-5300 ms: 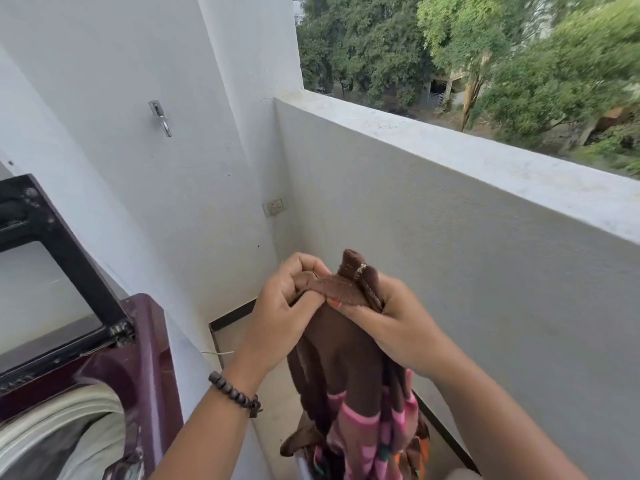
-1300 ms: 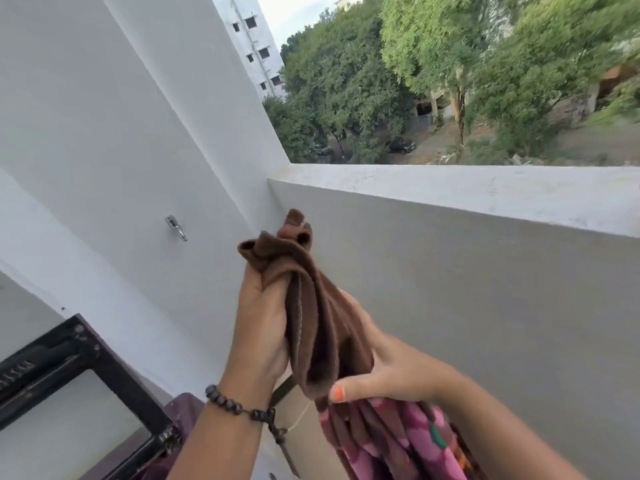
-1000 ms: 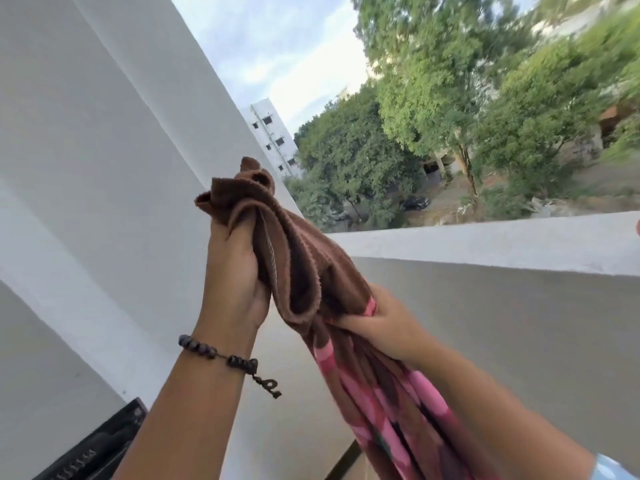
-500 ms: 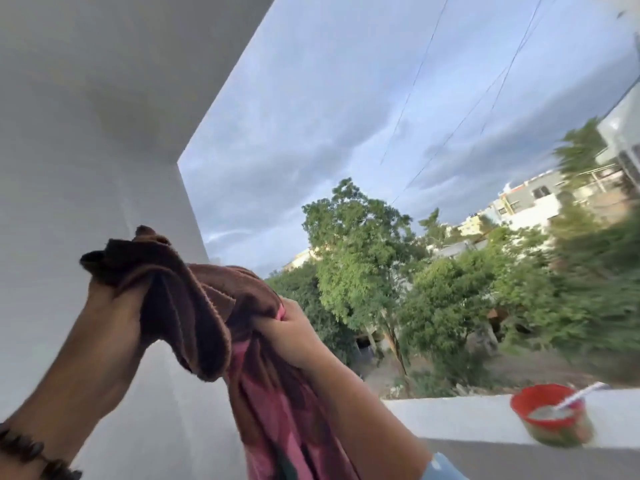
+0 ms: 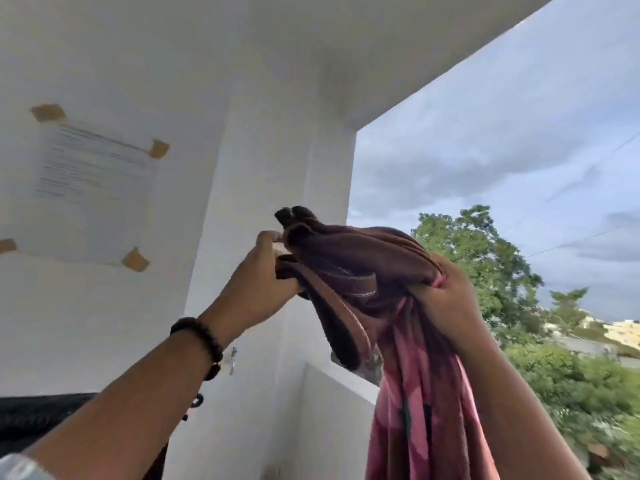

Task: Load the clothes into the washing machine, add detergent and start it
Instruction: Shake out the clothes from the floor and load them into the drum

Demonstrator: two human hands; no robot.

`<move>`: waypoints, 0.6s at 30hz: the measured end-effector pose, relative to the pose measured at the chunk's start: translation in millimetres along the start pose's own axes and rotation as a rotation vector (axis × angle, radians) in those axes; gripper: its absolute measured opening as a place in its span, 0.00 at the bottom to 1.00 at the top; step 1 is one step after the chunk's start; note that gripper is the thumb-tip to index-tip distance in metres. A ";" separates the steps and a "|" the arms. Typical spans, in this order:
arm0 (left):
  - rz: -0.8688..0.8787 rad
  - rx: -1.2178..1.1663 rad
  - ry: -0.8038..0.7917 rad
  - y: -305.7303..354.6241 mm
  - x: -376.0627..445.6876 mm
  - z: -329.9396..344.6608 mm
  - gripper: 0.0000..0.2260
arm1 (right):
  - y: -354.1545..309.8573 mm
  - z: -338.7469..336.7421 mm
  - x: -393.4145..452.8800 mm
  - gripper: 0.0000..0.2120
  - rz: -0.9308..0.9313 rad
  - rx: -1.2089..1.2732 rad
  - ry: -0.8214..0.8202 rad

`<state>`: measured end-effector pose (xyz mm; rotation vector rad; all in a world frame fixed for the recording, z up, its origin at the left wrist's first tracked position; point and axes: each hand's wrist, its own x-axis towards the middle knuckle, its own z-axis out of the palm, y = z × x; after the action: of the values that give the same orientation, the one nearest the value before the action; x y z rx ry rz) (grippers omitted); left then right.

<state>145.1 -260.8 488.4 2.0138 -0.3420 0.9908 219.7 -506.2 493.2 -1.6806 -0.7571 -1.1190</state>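
Both hands hold the long brown-and-pink patterned cloth (image 5: 363,271) aloft: left hand (image 5: 263,282) pinching its bunched brown end, right hand (image 5: 446,299) clenched around the gather. Soft, light, trailing; best gathered before lowering.

Both hands raised before a white wall (image 5: 104,323). The left hand (image 5: 258,289), a dark bead bracelet (image 5: 204,341) at its wrist, grips the gathered brown end of a garment (image 5: 349,268). The right hand (image 5: 446,299) grips the bunched cloth where its pink patterned length hangs down. A taped paper sheet (image 5: 93,188) is on the wall at left; trees (image 5: 485,258) and cloudy sky at right.
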 end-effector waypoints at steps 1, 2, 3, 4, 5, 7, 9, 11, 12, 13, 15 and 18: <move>0.001 0.119 -0.026 -11.4 -2.2 -9.0 0.36 | -5.9 3.5 -0.3 0.07 -0.037 -0.134 -0.013; -0.008 0.256 -0.079 -20.6 -4.8 -17.3 0.43 | -12.1 6.4 -1.1 0.08 -0.079 -0.255 -0.030; -0.034 0.369 -0.156 -26.4 -7.8 -24.1 0.48 | -17.1 9.0 -1.7 0.09 -0.113 -0.355 -0.053; -0.075 0.431 -0.240 -32.1 -12.2 -31.0 0.51 | -21.0 14.9 -2.6 0.08 -0.146 -0.425 -0.084; -0.110 0.450 -0.310 -37.3 -15.7 -35.5 0.54 | -25.0 20.9 -4.6 0.06 -0.172 -0.474 -0.114; -0.133 0.459 -0.344 -39.6 -25.0 -38.6 0.62 | -29.7 35.2 -12.9 0.09 -0.227 -0.525 -0.198; -0.100 0.432 -0.238 -32.7 -34.4 -35.1 0.65 | -33.3 51.0 -25.0 0.10 -0.250 -0.560 -0.303; -0.024 0.402 -0.076 -22.8 -44.4 -26.8 0.65 | -32.8 66.4 -37.1 0.07 -0.266 -0.623 -0.380; 0.033 0.421 0.002 -19.3 -48.6 -21.4 0.64 | -31.3 72.6 -43.1 0.07 -0.274 -0.643 -0.405; 0.092 0.476 0.060 -17.9 -51.9 -15.9 0.64 | -30.5 77.8 -48.5 0.08 -0.283 -0.647 -0.435; 0.170 0.626 0.041 -21.6 -55.9 -2.8 0.65 | -29.2 85.1 -58.2 0.09 -0.309 -0.629 -0.504; 0.094 0.658 -0.263 -39.7 -54.9 14.6 0.66 | -31.1 88.3 -66.7 0.06 -0.322 -0.521 -0.599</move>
<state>139.1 -254.5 419.6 2.7596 -0.2717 0.9762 196.6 -412.2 431.3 -2.4559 -1.2159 -1.0920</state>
